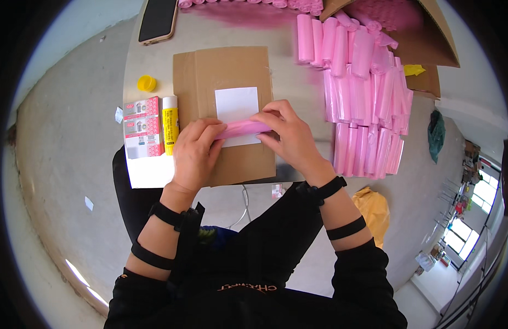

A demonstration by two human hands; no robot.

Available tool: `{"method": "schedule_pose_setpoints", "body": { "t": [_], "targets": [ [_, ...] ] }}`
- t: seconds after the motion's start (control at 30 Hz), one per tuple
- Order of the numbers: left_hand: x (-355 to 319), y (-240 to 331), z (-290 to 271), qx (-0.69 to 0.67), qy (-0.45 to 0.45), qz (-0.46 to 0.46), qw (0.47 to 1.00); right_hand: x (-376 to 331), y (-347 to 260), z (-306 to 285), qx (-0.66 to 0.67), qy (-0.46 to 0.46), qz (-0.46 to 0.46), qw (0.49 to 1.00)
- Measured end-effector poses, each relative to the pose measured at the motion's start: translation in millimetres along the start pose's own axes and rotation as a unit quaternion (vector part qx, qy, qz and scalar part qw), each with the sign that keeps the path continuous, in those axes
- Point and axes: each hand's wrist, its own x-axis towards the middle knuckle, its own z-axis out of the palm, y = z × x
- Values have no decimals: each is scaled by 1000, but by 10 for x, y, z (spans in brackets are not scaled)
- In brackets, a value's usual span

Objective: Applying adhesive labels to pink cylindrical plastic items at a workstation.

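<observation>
Between my hands lies a pink roll of thin plastic bags (240, 129), level across a white paper rectangle (236, 100). The paper rests on a flat piece of brown cardboard (221, 68). My left hand (196, 145) grips the roll's left end, fingers curled over it. At the right end, my right hand (287, 134) pinches the roll between thumb and fingers. Left of the cardboard are a yellow glue stick (170, 129) and stacks of printed pink-and-white labels (143, 129). The paper's middle is partly hidden by the roll.
Many similar pink rolls (355, 93) are piled along the table's right side, beside an open cardboard box (435, 33). A yellow cap (147, 83) and a dark phone (158, 21) lie at the left. More rolls (254, 3) line the far edge. A yellow bag (373, 211) sits below right.
</observation>
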Motion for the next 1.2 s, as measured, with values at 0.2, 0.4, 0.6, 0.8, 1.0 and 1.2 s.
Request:
{"method": "schedule_pose_setpoints", "body": {
  "t": [0.2,0.4,0.6,0.8,1.0,1.2],
  "targets": [
    [8,18,30,4,1,5,1000,-10,71,104,-59,20,-70,996],
    [-311,410,5,-236,20,-290,927,-5,89,131,-67,48,-62,995],
    [-315,620,-2,-615,73,-499,606,-9,66,110,-69,49,-52,995],
    [-126,590,39,-736,155,-562,344,-14,49,138,-51,62,-35,996],
    [-169,632,98,-722,159,-588,328,-16,58,124,-32,59,-30,997],
    [-238,629,295,-524,107,-451,715,-16,85,133,-26,57,-27,998]
  ]
}}
